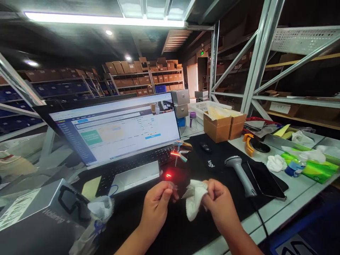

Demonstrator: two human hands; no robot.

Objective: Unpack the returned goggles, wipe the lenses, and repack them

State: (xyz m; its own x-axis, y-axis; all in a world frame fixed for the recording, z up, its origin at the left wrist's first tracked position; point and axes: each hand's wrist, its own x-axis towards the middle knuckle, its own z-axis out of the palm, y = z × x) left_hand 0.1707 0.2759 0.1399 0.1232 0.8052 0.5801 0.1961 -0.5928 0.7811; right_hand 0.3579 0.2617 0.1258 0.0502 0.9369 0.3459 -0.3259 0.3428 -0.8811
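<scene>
Over the black desk mat [186, 237], my left hand [158, 202] is closed in a pinch. A small, clear-looking piece shows at its fingertips, too indistinct to name. My right hand [217, 200] grips a crumpled white tissue [195, 200], whose loose end hangs toward the left hand; a narrow gap lies between them. Beyond the hands, a shiny multicoloured object [182, 150], perhaps eyewear, is beside the keyboard [167, 156]. Red light streaks fall on it and on the mat. A silvery flat box [135, 175] lies partly over the keyboard.
A monitor [124, 131] stands behind the keyboard. Rightward are a mouse [205, 147], barcode scanner [241, 175], phone [265, 180], tape dispenser [249, 144], small bottle [295, 166] and tissue pack [318, 166]. A grey box [45, 219] and plastic wrapping [87, 233] occupy the left.
</scene>
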